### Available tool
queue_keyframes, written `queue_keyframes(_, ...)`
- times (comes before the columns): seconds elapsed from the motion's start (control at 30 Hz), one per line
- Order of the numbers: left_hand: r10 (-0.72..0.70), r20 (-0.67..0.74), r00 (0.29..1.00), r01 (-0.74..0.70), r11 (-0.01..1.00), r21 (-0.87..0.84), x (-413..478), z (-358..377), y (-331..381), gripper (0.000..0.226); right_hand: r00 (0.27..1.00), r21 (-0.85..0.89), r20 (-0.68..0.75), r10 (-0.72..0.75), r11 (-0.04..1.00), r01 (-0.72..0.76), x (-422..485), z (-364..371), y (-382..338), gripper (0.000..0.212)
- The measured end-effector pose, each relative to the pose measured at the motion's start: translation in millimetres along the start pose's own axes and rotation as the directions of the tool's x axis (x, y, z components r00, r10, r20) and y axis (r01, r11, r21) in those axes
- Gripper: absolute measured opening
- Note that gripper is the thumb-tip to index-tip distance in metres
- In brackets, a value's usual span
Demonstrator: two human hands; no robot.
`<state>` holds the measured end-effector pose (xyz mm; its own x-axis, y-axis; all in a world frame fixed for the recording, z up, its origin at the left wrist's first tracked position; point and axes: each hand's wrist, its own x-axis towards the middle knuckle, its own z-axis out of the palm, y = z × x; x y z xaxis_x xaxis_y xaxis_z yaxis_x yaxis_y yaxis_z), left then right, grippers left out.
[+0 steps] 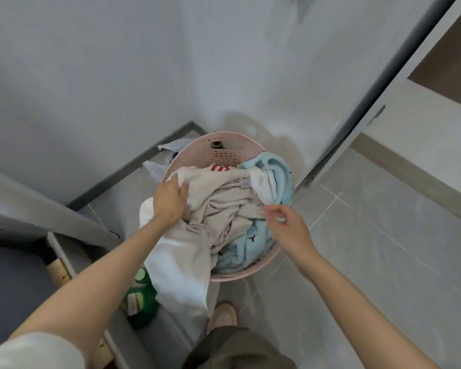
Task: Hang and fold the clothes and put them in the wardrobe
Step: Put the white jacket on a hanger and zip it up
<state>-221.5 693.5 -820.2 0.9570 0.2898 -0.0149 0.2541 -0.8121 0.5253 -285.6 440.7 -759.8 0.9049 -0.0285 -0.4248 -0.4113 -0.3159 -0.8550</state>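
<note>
Room: corner of pale grey walls (112, 75) over a grey-tiled floor (378, 241), dark skirting (133, 166) running from 9 toward 12 o'clock; white door panel (415, 145) with a brown inset at 2 o'clock

Item 1: pink perforated laundry basket (225, 151), centre of view, standing on the floor and heaped with clothes

Item 2: cream garment (224, 206), top of the heap, red print at its 12 o'clock edge; left hand (169, 198) grips a bunch of it at the basket's 9 o'clock rim, fingers curled into the cloth

Item 3: white garment (179, 267), spilling over the rim at 7 o'clock and hanging down outside

Item 4: light blue garment (240, 251), underneath, showing from 1 round to 5 o'clock

Right hand (288, 225): at the 4 o'clock rim, fingers loosely bent, tips at a cream corner; whether it pinches cannot be told

Sundries: green bottle (141, 291) and pink slipper (224, 314), 6 to 7 o'clock

Risk, as judged: the pieces look tangled, so pulling the cream garment up by one bunch may drag the white one onto the floor or tip the basket; the hanging white cloth could also catch the bottle
</note>
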Motion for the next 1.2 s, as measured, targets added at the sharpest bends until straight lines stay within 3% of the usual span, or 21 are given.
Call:
queue_keyframes(0.17,0.148,0.003,0.989,-0.138,0.93,-0.341,-29.4,-59.6,52.6,0.03,0.997,-0.033,0.014,-0.081,0.996,0.081,-37.2,-7.1,-39.1,0.023)
queue_keyframes(0.23,0.19,-0.007,0.982,-0.171,0.87,-0.461,-43.5,-90.7,79.2,0.022,0.99,-0.04,0.0,-0.139,0.99,0.138,-59.0,-14.2,-57.3,0.024)
queue_keyframes(0.43,0.431,-0.025,0.902,-0.333,0.659,-0.675,-100.5,-190.7,155.8,0.028,0.941,-0.071,-0.058,-0.334,0.941,0.33,-138.9,-39.1,-116.2,0.026)
queue_keyframes(0.53,0.516,-0.097,0.851,-0.43,0.579,-0.692,-132.4,-241.4,185.1,0.025,0.898,-0.134,-0.144,-0.415,0.908,0.398,-178.4,-51.7,-141.3,0.033)
queue_keyframes(0.73,0.652,-0.221,0.725,-0.602,0.445,-0.663,-184.2,-334.6,222.6,0.033,0.717,-0.258,-0.243,-0.653,0.756,0.601,-251.8,-70.1,-198.7,0.045)
queue_keyframes(0.83,0.718,-0.249,0.65,-0.672,0.39,-0.629,-210.2,-369.6,235.4,0.028,0.678,-0.289,-0.109,-0.727,0.676,0.678,-282.1,-73.5,-226.6,0.061)
queue_keyframes(0.93,0.753,-0.28,0.596,-0.706,0.325,-0.629,-232.9,-394.9,248.4,0.027,0.71,-0.331,0.072,-0.7,0.655,0.679,-304.7,-72.3,-237.2,0.076)
queue_keyframes(1.0,0.766,-0.299,0.569,-0.72,0.287,-0.632,-245.6,-405.6,256.1,0.03,0.729,-0.389,0.117,-0.675,0.644,0.659,-313.4,-66.4,-237.2,0.08)
queue_keyframes(1.07,0.778,-0.306,0.549,-0.722,0.258,-0.641,-257.1,-411.2,261.6,0.037,0.706,-0.401,0.051,-0.706,0.633,0.662,-318.2,-61.9,-231.7,0.072)
queue_keyframes(1.2,0.758,-0.335,0.56,-0.712,0.235,-0.662,-265.3,-414.7,262.3,0.033,0.664,-0.444,-0.145,-0.734,0.648,0.619,-329.4,-75.2,-218.0,0.031)
